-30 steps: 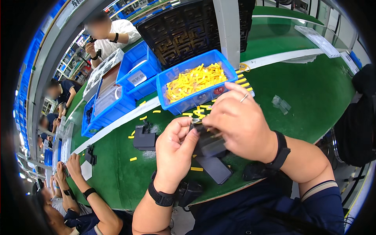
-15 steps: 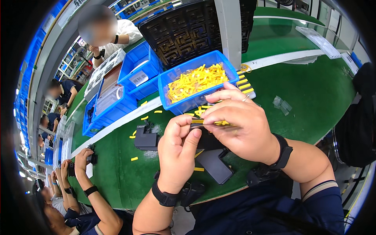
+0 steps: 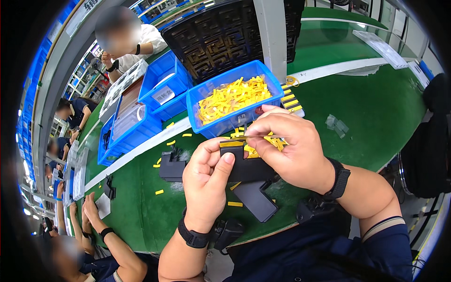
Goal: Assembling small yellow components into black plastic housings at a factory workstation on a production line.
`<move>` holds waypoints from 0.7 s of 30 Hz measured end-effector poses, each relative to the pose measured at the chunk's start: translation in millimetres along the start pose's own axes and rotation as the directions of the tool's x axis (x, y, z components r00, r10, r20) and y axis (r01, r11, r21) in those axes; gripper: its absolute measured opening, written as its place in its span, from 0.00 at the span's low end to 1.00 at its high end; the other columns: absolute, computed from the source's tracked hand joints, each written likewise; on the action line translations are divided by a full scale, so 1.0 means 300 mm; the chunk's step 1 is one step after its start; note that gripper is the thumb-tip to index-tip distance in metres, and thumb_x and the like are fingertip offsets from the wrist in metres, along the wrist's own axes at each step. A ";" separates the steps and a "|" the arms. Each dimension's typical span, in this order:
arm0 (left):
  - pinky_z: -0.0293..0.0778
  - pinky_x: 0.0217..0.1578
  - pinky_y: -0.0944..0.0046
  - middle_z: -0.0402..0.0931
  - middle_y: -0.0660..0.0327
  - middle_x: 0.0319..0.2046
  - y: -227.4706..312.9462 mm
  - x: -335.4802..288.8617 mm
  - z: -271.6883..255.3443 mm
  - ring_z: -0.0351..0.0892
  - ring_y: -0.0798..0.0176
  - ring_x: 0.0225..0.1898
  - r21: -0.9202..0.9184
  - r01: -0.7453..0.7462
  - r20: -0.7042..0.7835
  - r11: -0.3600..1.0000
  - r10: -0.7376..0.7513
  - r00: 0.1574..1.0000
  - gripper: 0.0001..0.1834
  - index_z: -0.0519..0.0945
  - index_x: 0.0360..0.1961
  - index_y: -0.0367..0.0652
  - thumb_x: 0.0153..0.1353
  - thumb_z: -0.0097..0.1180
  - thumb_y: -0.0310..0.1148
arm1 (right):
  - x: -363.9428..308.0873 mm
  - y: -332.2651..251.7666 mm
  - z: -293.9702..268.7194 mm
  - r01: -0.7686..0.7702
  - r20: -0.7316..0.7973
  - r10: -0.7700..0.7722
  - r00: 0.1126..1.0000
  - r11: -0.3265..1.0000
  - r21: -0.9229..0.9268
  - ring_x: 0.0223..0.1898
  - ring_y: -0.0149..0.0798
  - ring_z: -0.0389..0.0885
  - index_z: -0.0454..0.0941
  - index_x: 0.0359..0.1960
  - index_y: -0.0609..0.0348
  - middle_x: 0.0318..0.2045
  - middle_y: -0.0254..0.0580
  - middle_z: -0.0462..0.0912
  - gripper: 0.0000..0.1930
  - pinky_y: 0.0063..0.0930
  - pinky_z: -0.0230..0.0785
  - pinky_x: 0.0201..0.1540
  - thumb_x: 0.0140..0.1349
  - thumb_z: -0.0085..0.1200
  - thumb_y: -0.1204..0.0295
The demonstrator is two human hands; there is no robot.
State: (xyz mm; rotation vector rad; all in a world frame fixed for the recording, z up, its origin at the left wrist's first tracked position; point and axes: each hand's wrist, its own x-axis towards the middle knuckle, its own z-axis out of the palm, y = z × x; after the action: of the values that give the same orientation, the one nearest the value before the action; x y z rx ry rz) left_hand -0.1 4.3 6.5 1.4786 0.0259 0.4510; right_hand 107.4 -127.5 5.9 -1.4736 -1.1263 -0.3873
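My left hand (image 3: 206,176) is closed on a flat black L-shaped part (image 3: 251,170), thumb on its front face. A yellow strip (image 3: 231,144) lies along the top of the part's upright arm. Just above that edge, my right hand (image 3: 289,141) pinches a thin strip (image 3: 240,137), seen edge-on; its kind is hard to tell. More yellow strips (image 3: 256,149) lie on the table behind the part, half hidden by my right fingers. Beneath my hands rests another black L-shaped part (image 3: 256,199); a similar black part (image 3: 172,168) is left of my left hand.
Beyond my hands stands a blue bin (image 3: 193,105) of yellow strips, with stacked blue bins (image 3: 149,134) to its left. A grey post (image 3: 273,42) rises behind. Loose strips and clear plastic scraps (image 3: 337,126) dot the green table (image 3: 366,108). Co-workers' hands (image 3: 90,209) are at the left.
The black part in my left hand has tilted so its broad face and yellow strip show. My right fingers have drawn together above its top edge. A co-worker's hand at left has moved down from a black item.
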 end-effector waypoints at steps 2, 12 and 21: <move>0.70 0.43 0.72 0.78 0.55 0.38 -0.004 0.001 0.006 0.76 0.70 0.40 0.011 -0.008 0.001 1.000 0.007 1.000 0.12 0.68 0.47 0.33 0.62 0.47 0.23 | -0.002 0.003 0.006 -0.021 0.007 0.021 1.000 1.000 0.018 0.29 0.44 0.75 0.75 0.26 0.61 0.24 0.42 0.77 0.05 0.33 0.66 0.34 0.45 0.56 0.80; 0.68 0.30 0.77 0.79 0.62 0.30 -0.014 -0.002 0.027 0.72 0.79 0.29 0.299 -0.065 -0.142 0.952 0.111 0.984 0.11 0.72 0.43 0.33 0.59 0.52 0.23 | -0.001 -0.037 -0.013 0.140 0.114 -0.125 0.986 0.981 -0.135 0.28 0.44 0.75 0.75 0.26 0.62 0.24 0.42 0.76 0.07 0.32 0.68 0.33 0.43 0.59 0.80; 0.74 0.35 0.72 0.79 0.54 0.29 -0.019 0.015 -0.019 0.79 0.69 0.31 0.000 0.106 -0.144 0.994 -0.104 0.984 0.06 0.71 0.39 0.35 0.63 0.44 0.25 | 0.048 0.006 -0.053 -0.477 0.207 0.484 0.850 0.875 -0.084 0.22 0.31 0.73 0.67 0.54 0.64 0.25 0.43 0.78 0.26 0.23 0.67 0.30 0.50 0.54 0.81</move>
State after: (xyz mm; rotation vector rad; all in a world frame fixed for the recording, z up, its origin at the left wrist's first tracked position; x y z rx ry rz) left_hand 4.0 10.9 1.8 1.4424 0.2196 0.4715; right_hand 121.4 -135.6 20.1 -1.7948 -0.8767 0.1173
